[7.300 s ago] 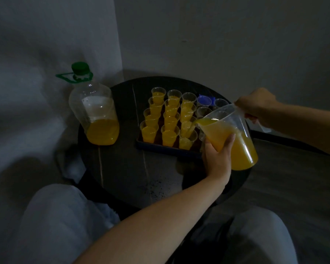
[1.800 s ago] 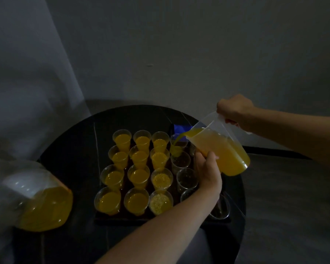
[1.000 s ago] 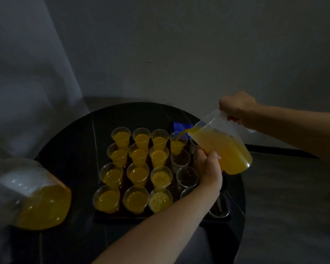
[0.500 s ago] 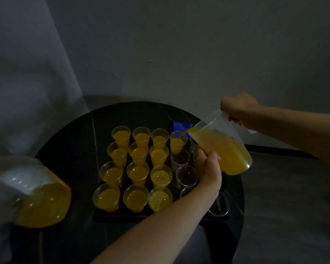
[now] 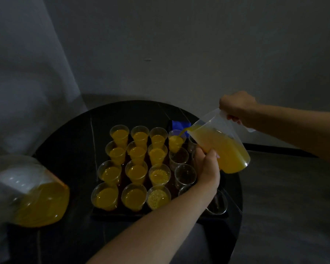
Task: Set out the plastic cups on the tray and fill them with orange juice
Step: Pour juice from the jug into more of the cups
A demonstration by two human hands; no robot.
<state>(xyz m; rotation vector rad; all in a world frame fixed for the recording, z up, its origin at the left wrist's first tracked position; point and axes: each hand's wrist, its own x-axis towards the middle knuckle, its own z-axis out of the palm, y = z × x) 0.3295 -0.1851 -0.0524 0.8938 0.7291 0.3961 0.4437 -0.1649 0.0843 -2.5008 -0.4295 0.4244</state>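
Orange juice [image 5: 107, 199] in plastic cups [image 5: 94, 196]

Dim room, light low and even. Plain grey wall [image 5: 179, 44] beyond right hand [image 5: 236, 107], one small dark speck on it. Pale whitish surface [image 5: 27, 73], wall or fabric unclear, well to left of left hand [image 5: 207, 168], meeting grey wall at slanting edge. Round black worktop [image 5: 74, 149] with thin pale veins under left hand. Dark grey wood-grain floor [image 5: 293, 197] below right hand. Dark skirting strip [image 5: 278, 148] at wall foot, beneath right forearm.
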